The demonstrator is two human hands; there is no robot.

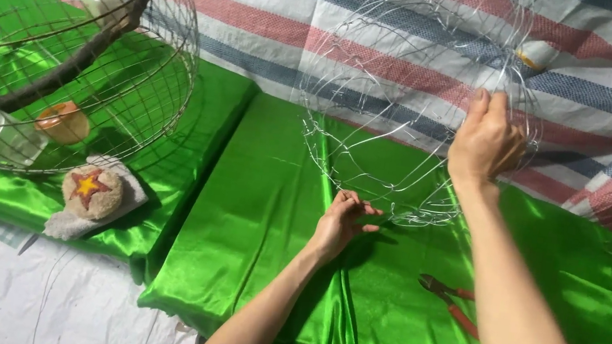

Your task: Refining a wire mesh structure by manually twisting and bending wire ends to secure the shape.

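Half-woven dome of thin silver wire, judged light, springy and easily bent, is pinched at lower rim by left hand, upper ribs gripped by right hand.

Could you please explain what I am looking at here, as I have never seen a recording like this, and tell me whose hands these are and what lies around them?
There is no machine here: a person works with two bare hands, and the single picture comes from a camera worn on their head, looking down.

The right hand grips the upper part of a half-made wire cage frame, while the left hand pinches its lower edge with the fingers.

Everything rests on shiny green cloth, with a striped tarp behind it. Red-handled pliers lie on the cloth, near the right forearm and untouched.

At the left stands a finished round wire cage with a branch perch and small cups inside. In front of it lies a round stone painted with a star.
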